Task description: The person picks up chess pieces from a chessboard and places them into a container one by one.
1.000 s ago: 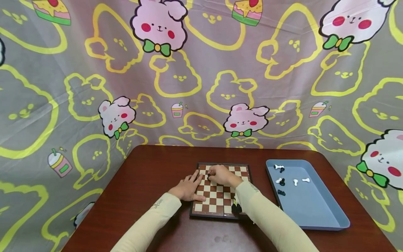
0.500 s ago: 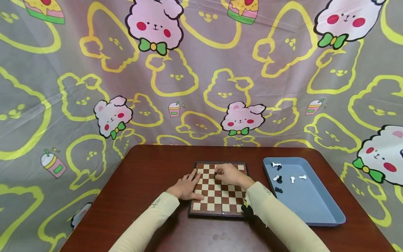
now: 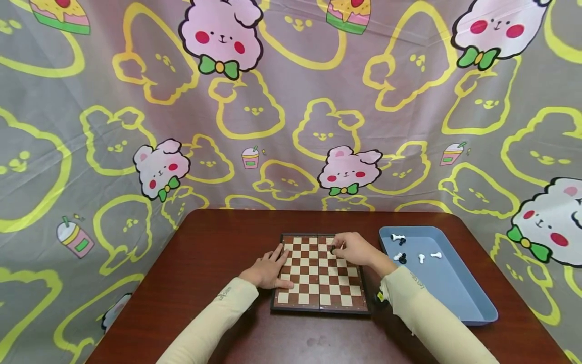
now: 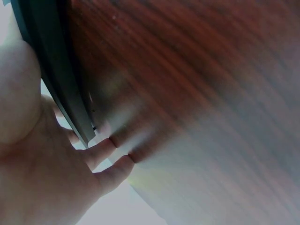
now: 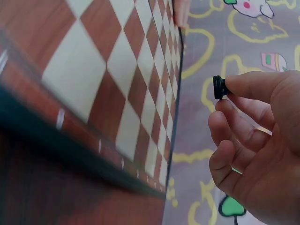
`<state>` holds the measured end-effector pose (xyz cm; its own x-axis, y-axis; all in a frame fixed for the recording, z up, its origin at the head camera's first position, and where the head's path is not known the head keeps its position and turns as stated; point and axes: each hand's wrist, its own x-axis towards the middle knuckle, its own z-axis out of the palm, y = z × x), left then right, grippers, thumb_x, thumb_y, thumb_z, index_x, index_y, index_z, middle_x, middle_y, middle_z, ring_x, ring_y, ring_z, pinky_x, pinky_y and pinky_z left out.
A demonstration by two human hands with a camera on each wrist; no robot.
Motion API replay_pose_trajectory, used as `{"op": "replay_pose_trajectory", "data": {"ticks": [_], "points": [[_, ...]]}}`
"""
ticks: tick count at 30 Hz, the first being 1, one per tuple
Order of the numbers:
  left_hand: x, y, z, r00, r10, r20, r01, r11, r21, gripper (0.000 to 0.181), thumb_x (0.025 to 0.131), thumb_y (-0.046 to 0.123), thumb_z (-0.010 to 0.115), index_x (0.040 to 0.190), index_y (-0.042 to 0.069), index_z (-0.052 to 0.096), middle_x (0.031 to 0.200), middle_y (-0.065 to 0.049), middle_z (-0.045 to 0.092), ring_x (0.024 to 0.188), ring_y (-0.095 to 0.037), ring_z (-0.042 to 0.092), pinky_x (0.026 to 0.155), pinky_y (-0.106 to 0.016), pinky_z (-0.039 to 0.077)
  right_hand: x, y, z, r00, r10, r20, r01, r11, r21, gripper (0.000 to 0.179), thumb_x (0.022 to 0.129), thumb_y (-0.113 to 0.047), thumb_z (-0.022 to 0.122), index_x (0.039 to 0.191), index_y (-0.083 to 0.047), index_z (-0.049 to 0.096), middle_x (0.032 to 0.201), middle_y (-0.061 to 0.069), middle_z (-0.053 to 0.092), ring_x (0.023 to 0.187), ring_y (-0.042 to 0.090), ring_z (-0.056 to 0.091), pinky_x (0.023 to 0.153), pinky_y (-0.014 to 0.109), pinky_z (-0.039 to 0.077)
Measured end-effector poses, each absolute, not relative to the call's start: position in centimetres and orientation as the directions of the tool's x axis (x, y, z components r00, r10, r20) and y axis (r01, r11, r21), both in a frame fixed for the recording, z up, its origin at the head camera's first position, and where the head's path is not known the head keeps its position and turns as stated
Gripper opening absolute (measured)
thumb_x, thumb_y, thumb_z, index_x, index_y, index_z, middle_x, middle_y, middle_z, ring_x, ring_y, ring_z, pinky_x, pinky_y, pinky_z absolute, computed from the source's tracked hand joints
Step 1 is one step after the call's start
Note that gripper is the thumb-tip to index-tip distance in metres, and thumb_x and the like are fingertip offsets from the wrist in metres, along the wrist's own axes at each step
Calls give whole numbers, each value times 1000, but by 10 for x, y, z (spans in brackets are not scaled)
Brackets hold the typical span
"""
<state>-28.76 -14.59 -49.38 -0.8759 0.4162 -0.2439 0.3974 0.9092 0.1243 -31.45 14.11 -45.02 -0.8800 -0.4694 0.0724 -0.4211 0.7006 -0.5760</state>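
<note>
A chessboard point(image 3: 305, 306) with brown and cream squares lies flat on the table. My left hand point(image 3: 267, 272) rests along its left edge, fingers spread, thumb lying over the near squares. In the left wrist view, that hand's fingertips point(image 4: 123, 167) reach past the board's dark side onto the wood. Over the board's far right part, my right hand point(image 3: 356, 249) pinches a small black chess piece point(image 5: 219, 87) between thumb and fingertips. Its round base points toward the board in the right wrist view; the top is hidden by the fingers.
Right of the board stands a blue-grey tray point(image 3: 454, 293) with several pieces in it, among them a white chess piece point(image 3: 436, 255) and a black chess piece point(image 3: 402, 259). My right forearm crosses in front of its left side. A patterned curtain point(image 3: 291, 126) encloses the table's back and sides.
My right hand has moved rightward across the far part of the board, carrying the black chess piece. The left hand stays at the board's left edge. The head view has shifted slightly.
</note>
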Motion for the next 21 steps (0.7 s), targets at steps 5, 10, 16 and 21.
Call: {"op": "replay_pose_trajectory", "data": {"ticks": [5,10,16,21], "points": [[-287,-146,-493,-876,419,-241,399,908,129,102,79,72,52,154,15,12,158,-12,0,136,-40,24,100,-55,32,-310,162,-445,-903,-423,78,-388,722,-573,4,88,-14,67,89,-13,63,78,-3,58,61,13,51,55,31,43],[-287,-147,-493,-876,419,-241,399,908,129,103,79,72,52,154,15,11,158,-11,0,136,-39,24,100,-55,32,-305,186,-444,-908,-409,94,-389,734,-557,5,89,-15,65,90,-12,62,75,-4,58,57,13,47,55,32,39],[-287,-147,-493,-872,421,-250,397,907,144,103,79,72,52,154,15,10,158,-12,0,136,-40,23,101,-55,31,-299,216,-440,-905,-407,122,-404,733,-548,4,88,-13,65,90,-11,62,80,-3,60,62,14,49,58,33,41],[-287,-147,-493,-870,421,-257,395,907,148,104,79,72,52,154,15,9,158,-11,-1,137,-40,22,101,-56,31,-296,240,-437,-909,-397,125,-394,724,-566,4,88,-11,65,86,-11,61,79,-1,58,61,15,50,54,32,42]]}}
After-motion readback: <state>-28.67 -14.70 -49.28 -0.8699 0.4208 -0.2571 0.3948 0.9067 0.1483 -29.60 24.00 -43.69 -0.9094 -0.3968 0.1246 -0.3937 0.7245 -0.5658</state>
